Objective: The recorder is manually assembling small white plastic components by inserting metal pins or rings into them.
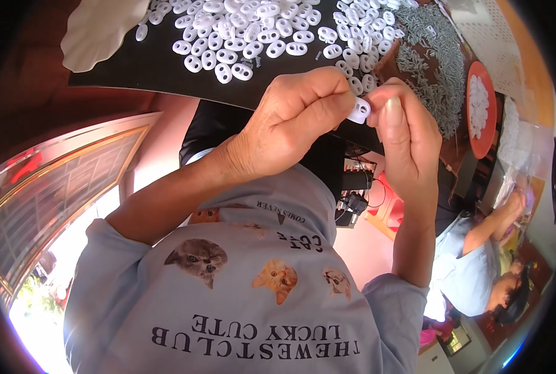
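Observation:
My left hand is closed, its thumb and bent forefinger pinching a small white oval cord lock with holes in it. Close against the other side of that piece is my right hand, thumb and fingers pressed together. Whatever its fingertips grip, if anything, is hidden. Both hands are raised in front of the near edge of a dark table. Beyond them lies a wide heap of similar white cord locks, with a few small metal springs at its near side.
Many grey springs are heaped at the right. An orange tray beside them holds small white parts. A white wavy-edged dish sits at the far left. Another person works at the right.

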The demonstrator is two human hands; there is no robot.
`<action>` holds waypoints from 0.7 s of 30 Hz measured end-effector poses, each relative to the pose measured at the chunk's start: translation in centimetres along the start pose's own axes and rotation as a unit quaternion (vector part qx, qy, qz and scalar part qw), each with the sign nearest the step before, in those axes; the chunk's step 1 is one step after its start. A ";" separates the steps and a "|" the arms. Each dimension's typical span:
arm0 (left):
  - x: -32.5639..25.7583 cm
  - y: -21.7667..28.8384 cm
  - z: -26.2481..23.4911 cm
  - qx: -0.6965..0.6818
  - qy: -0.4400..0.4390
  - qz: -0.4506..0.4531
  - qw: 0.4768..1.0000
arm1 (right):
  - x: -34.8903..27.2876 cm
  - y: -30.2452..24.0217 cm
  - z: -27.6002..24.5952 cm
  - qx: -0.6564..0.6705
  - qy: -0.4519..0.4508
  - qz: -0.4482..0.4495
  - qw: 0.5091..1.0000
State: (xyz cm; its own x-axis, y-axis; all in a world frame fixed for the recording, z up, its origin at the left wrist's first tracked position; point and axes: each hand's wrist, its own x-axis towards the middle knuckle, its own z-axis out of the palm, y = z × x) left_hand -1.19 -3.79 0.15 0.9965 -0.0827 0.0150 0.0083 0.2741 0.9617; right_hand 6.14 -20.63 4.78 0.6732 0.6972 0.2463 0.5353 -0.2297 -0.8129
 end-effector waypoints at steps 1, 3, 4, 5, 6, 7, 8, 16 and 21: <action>0.0 0.1 0.0 0.007 -0.002 -0.003 1.000 | 0.0 -0.6 0.0 0.032 -0.008 0.079 0.996; 0.0 0.0 0.1 0.009 -0.003 -0.003 1.000 | -0.2 -0.3 0.3 0.034 -0.011 0.078 0.996; 0.0 0.0 0.1 0.011 -0.002 -0.004 1.000 | -0.3 -0.1 0.4 0.038 -0.016 0.076 0.996; 0.0 0.2 0.1 0.011 -0.003 -0.004 1.000 | -0.4 -0.2 0.4 0.037 -0.016 0.076 0.996; 0.1 0.5 0.1 0.025 -0.007 -0.015 1.000 | -0.4 -0.3 0.4 0.052 -0.017 0.089 0.995; 0.1 0.7 0.0 0.038 -0.009 -0.026 0.999 | -0.4 -0.4 0.4 0.067 -0.020 0.102 0.992; 0.2 0.8 0.0 0.038 -0.009 -0.027 0.999 | -0.3 -0.6 0.2 0.067 -0.020 0.102 0.992; 0.7 2.1 -0.5 -0.070 -0.032 -0.116 0.990 | -0.6 0.8 0.6 -0.109 -0.013 -0.089 0.990; 0.6 1.4 -0.8 -0.094 -0.038 -0.117 0.988 | -0.5 1.6 1.5 -0.159 -0.003 -0.150 0.976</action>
State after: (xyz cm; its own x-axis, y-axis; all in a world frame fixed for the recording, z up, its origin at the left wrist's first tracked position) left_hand -0.48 -2.72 1.28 0.9566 -0.2342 -0.1735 0.2593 0.4113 0.8738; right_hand 5.89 -20.34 2.52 0.4595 0.7695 0.4435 0.8394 -0.2130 -0.5001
